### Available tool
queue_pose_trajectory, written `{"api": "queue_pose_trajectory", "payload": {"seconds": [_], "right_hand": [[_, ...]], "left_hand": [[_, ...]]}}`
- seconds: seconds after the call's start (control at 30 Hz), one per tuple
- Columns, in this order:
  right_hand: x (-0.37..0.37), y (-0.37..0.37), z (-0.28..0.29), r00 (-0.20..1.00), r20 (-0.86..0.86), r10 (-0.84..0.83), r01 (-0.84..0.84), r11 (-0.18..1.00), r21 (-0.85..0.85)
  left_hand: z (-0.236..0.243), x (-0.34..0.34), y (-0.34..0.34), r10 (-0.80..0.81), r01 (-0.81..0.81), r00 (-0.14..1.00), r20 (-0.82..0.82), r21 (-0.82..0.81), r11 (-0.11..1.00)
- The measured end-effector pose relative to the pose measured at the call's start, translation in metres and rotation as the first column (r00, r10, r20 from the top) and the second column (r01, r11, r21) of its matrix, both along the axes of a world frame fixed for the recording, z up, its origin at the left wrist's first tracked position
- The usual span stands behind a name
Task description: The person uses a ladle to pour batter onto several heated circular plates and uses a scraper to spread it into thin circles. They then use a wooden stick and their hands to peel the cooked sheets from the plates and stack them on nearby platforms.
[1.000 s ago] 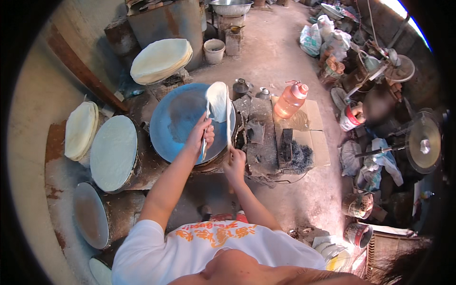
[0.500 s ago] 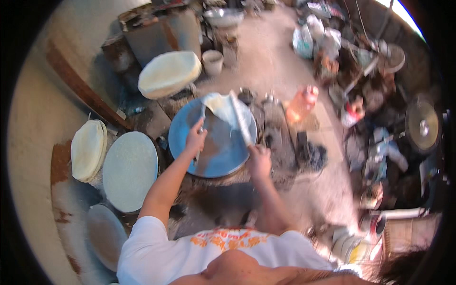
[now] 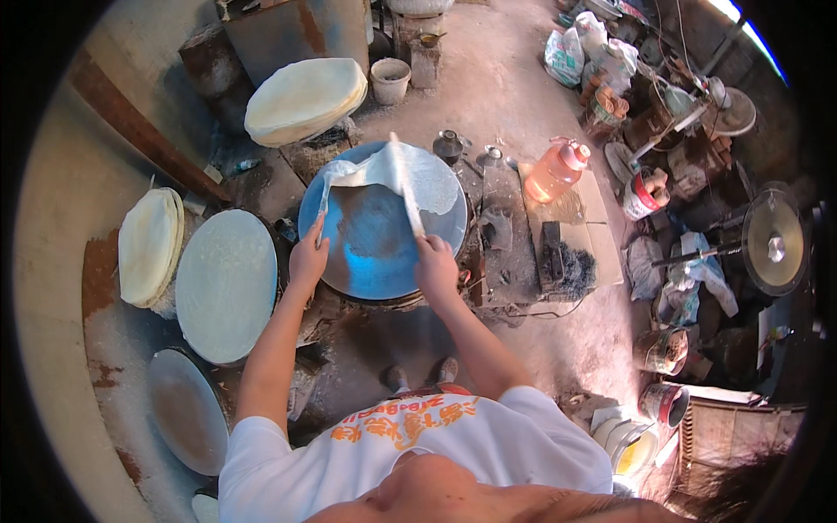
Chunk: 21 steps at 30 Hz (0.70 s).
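Note:
A broad round griddle lies in front of me, its dark surface shining blue. On its far and right part is a thin pale flatbread sheet, its left end raised and folded. My right hand is closed around the near end of a long pale flat stick, which lies across the sheet. Over the griddle's left rim, my left hand grips a narrow scraper-like tool, its exact shape hard to make out. The tip of that tool meets the sheet's raised left end.
Stacked flatbreads stand beyond the griddle, with another stack and a pale round disc to the left. At right are a pink bottle, a black brush and a small dark pot. Buckets and bags line the right side.
Both hands have shifted left across the griddle, carrying their tools. The sheet's left end has been drawn leftward and is lifted into a fold between the tools. The whole view has also shifted.

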State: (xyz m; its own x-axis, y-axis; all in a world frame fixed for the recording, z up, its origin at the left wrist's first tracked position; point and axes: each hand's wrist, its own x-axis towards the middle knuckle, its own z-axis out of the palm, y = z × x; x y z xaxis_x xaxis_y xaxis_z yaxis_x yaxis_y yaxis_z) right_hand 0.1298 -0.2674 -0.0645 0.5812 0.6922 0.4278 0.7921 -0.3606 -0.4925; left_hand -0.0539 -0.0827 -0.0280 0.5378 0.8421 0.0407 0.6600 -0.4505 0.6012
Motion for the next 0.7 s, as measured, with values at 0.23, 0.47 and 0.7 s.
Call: {"api": "queue_pose_trajectory", "payload": {"seconds": [0.23, 0.47, 0.7], "right_hand": [[0.065, -0.025, 0.009, 0.998, 0.012, 0.064, -0.062, 0.993, -0.100], [0.083, 0.047, 0.015, 0.897, -0.054, 0.439, -0.442, 0.891, -0.103], [0.085, 0.078, 0.004, 0.736, -0.164, 0.657, -0.676, 0.701, -0.229]], "left_hand": [[-0.029, -0.010, -0.019, 0.132, -0.149, 0.979, 0.157, 0.102, 0.984], [-0.005, -0.001, -0.064, 0.442, -0.357, 0.882, -0.167, 0.375, 0.855], [0.016, 0.000, -0.134, 0.555, -0.578, 0.792, 0.253, 0.020, 0.816]]}}
